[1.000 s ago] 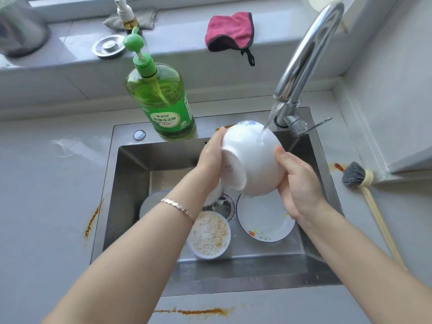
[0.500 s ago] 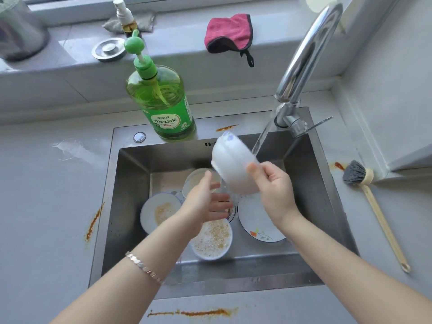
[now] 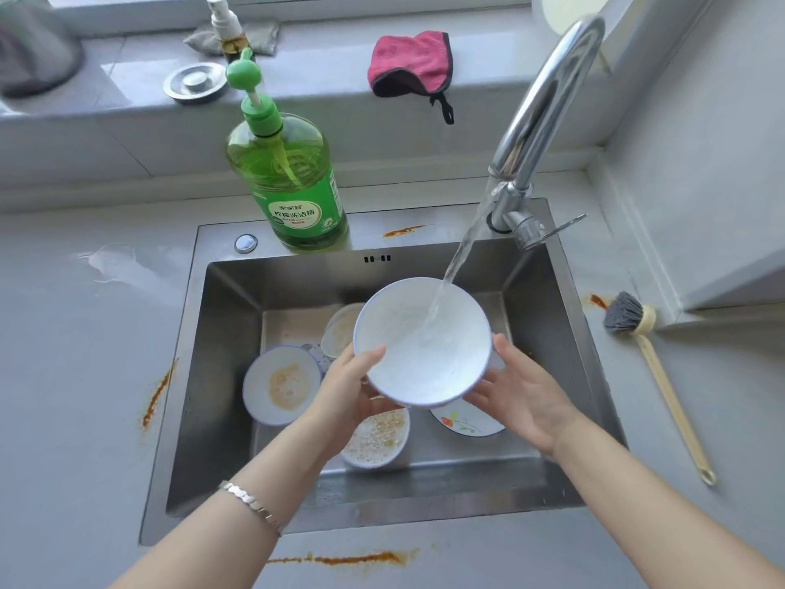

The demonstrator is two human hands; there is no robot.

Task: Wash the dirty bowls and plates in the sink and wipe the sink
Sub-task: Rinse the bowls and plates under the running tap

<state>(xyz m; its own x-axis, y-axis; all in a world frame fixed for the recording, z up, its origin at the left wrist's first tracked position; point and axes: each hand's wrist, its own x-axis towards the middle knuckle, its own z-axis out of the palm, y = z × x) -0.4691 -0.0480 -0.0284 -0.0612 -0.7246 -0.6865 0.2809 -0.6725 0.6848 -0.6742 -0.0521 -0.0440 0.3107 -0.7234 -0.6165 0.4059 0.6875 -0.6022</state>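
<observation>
Rinsing the white bowl (image 3: 420, 342) mouth-up over the middle of the sink (image 3: 229, 376); pinching it at its 8 o'clock rim with the left hand (image 3: 348, 393), thumb over the lip and fingers beneath; cradling it at 4 o'clock with the right hand (image 3: 522, 397), palm up, fingers fairly straight under the base, thumb beside the rim; keeping the hands apart, one on each side. Catching the water stream (image 3: 463, 257) from the faucet (image 3: 548, 99) just inside the 1 o'clock edge.

To rinse well, probably best to:
- turn the bowl slowly so the stream sweeps the whole inner wall, not one spot;
- tip toward 6 o'clock to pour out, low in the basin to limit splash;
- keep the thumb hooked, since wet glaze likely runs slippery;
- free the right hand to rub the inside while the left holds firm;
- check the outside and foot too, hidden here.

Below, unwashed: a crusted bowl (image 3: 282, 384) at 9 o'clock, a grainy bowl (image 3: 376, 437) at 6 o'clock, a tilted bowl (image 3: 340, 329) at 11 o'clock, a flowered plate (image 3: 463, 423) at 5 o'clock; much of the task apparently left. Within reach: soap bottle (image 3: 293, 180) on the back rim at 11 o'clock, brush (image 3: 628, 314) on the counter at 3 o'clock.
</observation>
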